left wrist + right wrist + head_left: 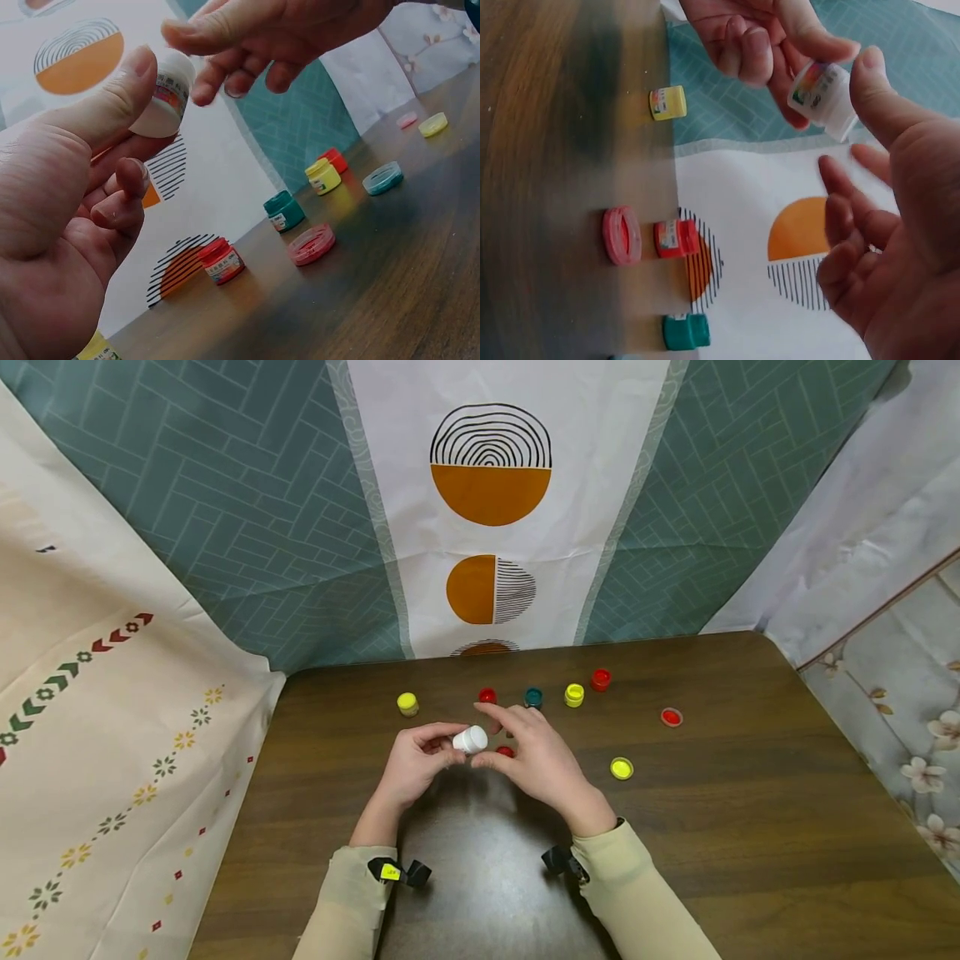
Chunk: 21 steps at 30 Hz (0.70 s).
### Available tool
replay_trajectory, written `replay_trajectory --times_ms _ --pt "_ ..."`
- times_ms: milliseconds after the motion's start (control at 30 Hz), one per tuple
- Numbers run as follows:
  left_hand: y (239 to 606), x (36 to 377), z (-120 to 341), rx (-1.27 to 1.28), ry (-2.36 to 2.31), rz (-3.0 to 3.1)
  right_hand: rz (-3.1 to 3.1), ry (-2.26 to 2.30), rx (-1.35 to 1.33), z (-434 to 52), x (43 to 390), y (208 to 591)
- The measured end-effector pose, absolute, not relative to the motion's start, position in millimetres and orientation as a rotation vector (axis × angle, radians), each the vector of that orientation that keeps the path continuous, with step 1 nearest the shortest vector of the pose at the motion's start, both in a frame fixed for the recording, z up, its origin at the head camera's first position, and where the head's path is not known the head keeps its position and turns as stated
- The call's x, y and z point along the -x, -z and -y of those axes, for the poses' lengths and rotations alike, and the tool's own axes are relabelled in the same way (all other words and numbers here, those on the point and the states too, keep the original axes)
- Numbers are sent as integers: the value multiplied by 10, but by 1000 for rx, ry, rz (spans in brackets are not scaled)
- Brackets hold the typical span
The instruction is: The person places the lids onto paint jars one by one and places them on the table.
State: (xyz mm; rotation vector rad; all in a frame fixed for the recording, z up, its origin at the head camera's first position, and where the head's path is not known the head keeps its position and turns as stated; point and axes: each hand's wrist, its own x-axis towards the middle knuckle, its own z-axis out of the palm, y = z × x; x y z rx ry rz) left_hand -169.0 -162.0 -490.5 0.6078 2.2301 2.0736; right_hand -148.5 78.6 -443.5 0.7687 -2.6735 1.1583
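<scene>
Betw. both hands [480, 758]: white jar [471, 740]

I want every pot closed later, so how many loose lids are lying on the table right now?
4: a red lid far right, a yellow lid nearer the right hand, a red lid and a teal lid by the pots. Hands may hide more.

We see a dark wooden table [750, 827] with small paint pots and loose lids on it. Beyond our hands [480, 760] stand a yellow pot [407, 703], a red pot [487, 696], a teal pot [533, 697], another yellow pot [573, 695] and another red pot [600, 679]. To the right of them lie a red lid [671, 717] and a yellow lid [621, 768]; a second red lid [505, 751] lies just under them.
</scene>
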Motion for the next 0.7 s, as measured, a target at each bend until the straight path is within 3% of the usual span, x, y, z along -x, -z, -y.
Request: replay_trajectory --times_ms 300,700 --pt "4932 1703 1618 -633 -2122 -2134 2550 -1272 -949 -880 1505 4444" --pt "4946 1703 1612 -613 -2107 -2157 2570 -1129 -852 -857 1531 4488"
